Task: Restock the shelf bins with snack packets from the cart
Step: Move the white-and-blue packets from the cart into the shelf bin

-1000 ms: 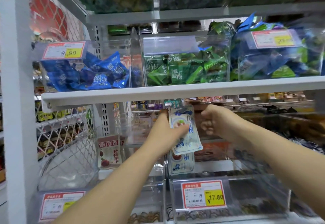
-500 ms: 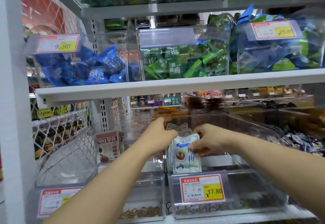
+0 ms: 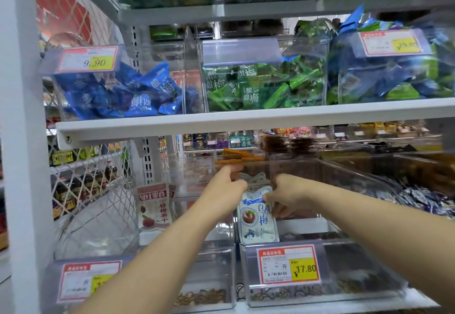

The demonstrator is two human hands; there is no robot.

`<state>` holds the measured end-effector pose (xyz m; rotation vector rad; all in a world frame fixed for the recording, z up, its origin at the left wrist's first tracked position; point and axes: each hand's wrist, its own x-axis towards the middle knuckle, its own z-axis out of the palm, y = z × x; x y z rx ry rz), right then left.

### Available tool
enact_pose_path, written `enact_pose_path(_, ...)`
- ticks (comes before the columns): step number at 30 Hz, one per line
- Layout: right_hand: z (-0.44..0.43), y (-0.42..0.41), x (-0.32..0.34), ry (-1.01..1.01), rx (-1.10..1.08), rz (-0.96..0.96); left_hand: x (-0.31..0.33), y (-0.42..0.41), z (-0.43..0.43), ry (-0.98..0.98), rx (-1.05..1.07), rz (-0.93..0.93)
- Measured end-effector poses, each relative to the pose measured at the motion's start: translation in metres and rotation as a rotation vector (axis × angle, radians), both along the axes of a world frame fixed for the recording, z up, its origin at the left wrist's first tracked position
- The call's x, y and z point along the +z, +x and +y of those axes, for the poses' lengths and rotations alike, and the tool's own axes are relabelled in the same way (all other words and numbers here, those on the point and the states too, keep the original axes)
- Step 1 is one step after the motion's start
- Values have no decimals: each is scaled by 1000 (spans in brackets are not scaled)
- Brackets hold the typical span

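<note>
Packet: is standing upright, long axis vertical, at bin front-left corner.
Grip: fingers of left hand and right hand are pinching its upper edges, flanking equally.

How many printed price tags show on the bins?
4: 9.90 tag upper left, blurred tag upper right, 17.80 tag lower middle, fourth tag lower left. Others may be hidden.

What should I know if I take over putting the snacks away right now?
Left hand: pinches the packet at its top.
Right hand: grips its upper right edge.
Packet: upright, its low end behind the 17.80 tag, in that bin as far as I can tell.
Done: one packet nearly placed.
Left: let go and fetch more; the bin holds little. Cart not in view.
</note>
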<state>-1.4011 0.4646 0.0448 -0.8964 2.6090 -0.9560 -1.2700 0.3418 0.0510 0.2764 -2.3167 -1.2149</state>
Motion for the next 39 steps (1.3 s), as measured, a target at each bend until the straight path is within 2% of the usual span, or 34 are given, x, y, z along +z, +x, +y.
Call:
enact_pose_path(7,-1,-3,-5,35,-20,-8,0,1,2,-10,0,-8)
enact_pose_path(13,4,1,-3,134,-30,82,-1,1,2,-32,20,-16)
enact_pose_path(21,12,13,-2,171,-44,362,0,5,6,-109,49,-2)
enact_pose_path(25,29,34,7,166,-64,560,3,18,14,-201,48,68)
enact_pose_path(30,92,81,12,31,76,645,-6,43,45,-485,15,290)
enact_pose_path(33,146,118,6,33,116,696,-20,55,78,-555,-98,404)
enact_pose_path(39,264,181,-24,279,-16,635,-60,52,165,-556,-396,361)
